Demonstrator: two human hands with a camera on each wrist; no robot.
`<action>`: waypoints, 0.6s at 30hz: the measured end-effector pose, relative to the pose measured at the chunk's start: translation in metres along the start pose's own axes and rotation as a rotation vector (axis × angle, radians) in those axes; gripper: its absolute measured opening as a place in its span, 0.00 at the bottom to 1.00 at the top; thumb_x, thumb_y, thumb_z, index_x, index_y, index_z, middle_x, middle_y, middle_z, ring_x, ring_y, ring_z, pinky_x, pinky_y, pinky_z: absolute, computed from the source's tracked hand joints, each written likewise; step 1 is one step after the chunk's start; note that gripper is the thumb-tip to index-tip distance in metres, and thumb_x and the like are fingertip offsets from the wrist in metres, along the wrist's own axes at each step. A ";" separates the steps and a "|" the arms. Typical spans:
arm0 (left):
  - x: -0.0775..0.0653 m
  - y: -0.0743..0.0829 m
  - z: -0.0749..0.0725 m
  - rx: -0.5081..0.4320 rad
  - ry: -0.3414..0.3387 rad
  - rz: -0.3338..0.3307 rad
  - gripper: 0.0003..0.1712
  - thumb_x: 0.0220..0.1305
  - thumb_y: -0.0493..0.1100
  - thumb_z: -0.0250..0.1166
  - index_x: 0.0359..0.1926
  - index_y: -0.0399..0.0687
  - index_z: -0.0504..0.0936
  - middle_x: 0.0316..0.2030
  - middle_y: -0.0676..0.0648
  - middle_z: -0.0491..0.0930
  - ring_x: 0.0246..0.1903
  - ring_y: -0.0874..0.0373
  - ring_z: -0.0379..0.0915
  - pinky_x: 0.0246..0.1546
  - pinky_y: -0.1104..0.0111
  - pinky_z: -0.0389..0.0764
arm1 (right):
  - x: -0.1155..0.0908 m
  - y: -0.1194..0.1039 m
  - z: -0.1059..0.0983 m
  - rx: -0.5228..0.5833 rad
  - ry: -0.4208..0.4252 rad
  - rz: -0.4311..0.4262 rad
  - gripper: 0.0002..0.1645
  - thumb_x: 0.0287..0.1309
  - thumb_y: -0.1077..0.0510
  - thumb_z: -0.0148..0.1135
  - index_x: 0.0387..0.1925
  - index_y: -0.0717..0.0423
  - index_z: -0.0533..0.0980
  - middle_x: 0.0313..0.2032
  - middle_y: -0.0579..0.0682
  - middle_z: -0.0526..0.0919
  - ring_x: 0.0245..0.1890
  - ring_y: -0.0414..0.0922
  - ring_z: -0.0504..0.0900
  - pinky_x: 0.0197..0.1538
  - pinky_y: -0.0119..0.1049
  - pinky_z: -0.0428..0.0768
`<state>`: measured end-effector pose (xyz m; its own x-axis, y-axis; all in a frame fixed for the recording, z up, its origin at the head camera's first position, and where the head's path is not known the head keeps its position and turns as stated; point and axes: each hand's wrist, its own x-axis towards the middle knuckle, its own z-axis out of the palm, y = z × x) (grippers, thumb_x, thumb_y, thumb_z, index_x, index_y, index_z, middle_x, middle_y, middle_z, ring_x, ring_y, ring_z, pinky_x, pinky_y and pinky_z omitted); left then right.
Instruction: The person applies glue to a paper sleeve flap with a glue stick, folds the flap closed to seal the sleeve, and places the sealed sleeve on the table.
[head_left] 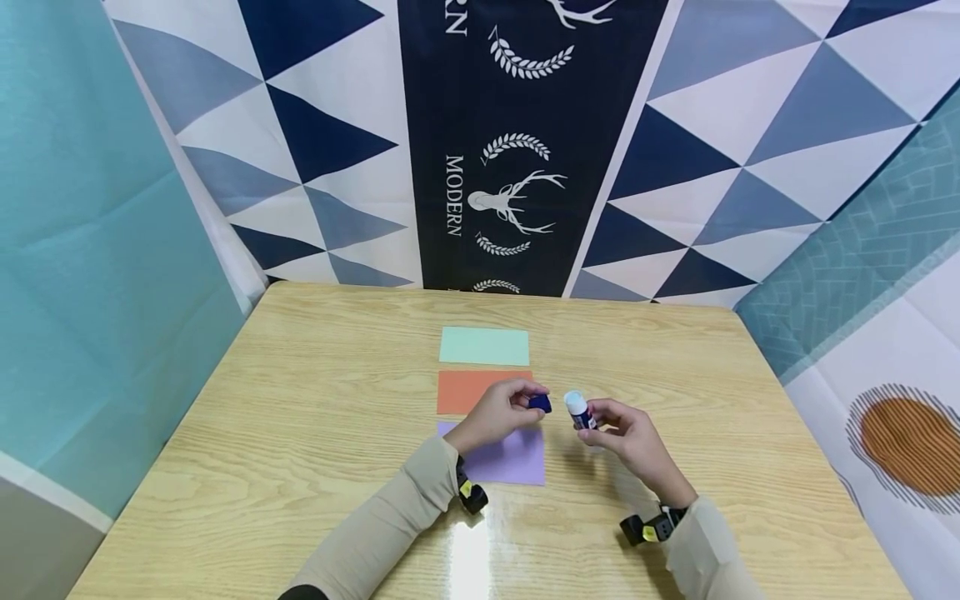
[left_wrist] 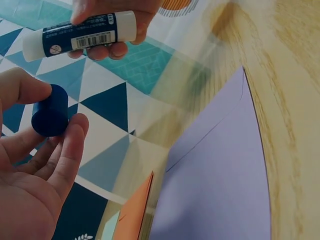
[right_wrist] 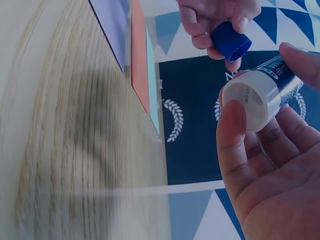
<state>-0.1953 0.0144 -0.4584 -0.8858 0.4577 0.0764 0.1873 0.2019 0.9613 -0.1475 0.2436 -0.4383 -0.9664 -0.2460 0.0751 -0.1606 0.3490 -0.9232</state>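
Observation:
A dark blue glue stick cap (left_wrist: 50, 111) is pinched between the thumb and fingers of my left hand (head_left: 504, 410), above the purple envelope (head_left: 510, 458). To its right, my right hand (head_left: 628, 432) grips a glue stick (head_left: 581, 410) with a white body and a dark blue printed label. In the left wrist view a barcode shows on that label, and the stick lies sideways in the fingers. Cap and stick are apart, with a small gap between them. The right wrist view looks into the stick's hollow white end, where a fingertip rests on the rim.
Beyond the purple envelope lie an orange envelope (head_left: 468, 392) and a mint green one (head_left: 483, 346), lined up in a column on the wooden table (head_left: 315, 417). A patterned cloth (head_left: 345, 150) hangs behind the table's far edge, with more cloth at both sides.

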 end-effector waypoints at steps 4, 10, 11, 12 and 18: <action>-0.001 0.000 -0.001 -0.058 0.007 -0.006 0.18 0.59 0.32 0.66 0.51 0.34 0.78 0.42 0.36 0.82 0.35 0.64 0.77 0.39 0.78 0.79 | 0.000 0.001 0.001 0.004 -0.006 0.004 0.19 0.56 0.64 0.68 0.49 0.69 0.77 0.33 0.33 0.82 0.36 0.32 0.78 0.35 0.30 0.81; -0.003 0.004 -0.002 -0.052 -0.002 0.018 0.17 0.59 0.33 0.66 0.51 0.36 0.81 0.42 0.37 0.82 0.34 0.65 0.73 0.37 0.79 0.77 | -0.002 0.003 0.002 -0.011 -0.021 0.023 0.19 0.55 0.62 0.69 0.49 0.66 0.77 0.34 0.37 0.81 0.37 0.33 0.78 0.34 0.34 0.82; -0.003 0.004 -0.001 -0.056 -0.004 0.020 0.17 0.59 0.33 0.66 0.51 0.36 0.81 0.42 0.37 0.82 0.33 0.66 0.73 0.37 0.80 0.77 | -0.002 0.004 0.003 -0.014 -0.022 0.021 0.19 0.55 0.62 0.69 0.48 0.65 0.78 0.34 0.38 0.81 0.37 0.33 0.78 0.34 0.35 0.82; -0.003 0.005 -0.001 -0.064 -0.007 0.019 0.17 0.59 0.33 0.66 0.51 0.35 0.80 0.42 0.36 0.82 0.33 0.66 0.73 0.36 0.80 0.77 | -0.002 0.004 0.003 -0.014 -0.023 0.017 0.19 0.55 0.62 0.69 0.48 0.65 0.78 0.34 0.38 0.81 0.36 0.33 0.78 0.34 0.35 0.82; -0.005 0.006 -0.001 -0.048 -0.040 0.045 0.16 0.61 0.35 0.66 0.51 0.36 0.82 0.42 0.36 0.83 0.32 0.68 0.74 0.35 0.79 0.77 | -0.002 0.005 0.005 -0.028 -0.038 -0.002 0.19 0.55 0.62 0.70 0.48 0.64 0.78 0.35 0.40 0.82 0.36 0.33 0.79 0.34 0.33 0.81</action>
<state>-0.1903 0.0126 -0.4526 -0.8594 0.4993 0.1100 0.2049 0.1393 0.9688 -0.1453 0.2411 -0.4451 -0.9577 -0.2811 0.0620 -0.1686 0.3734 -0.9122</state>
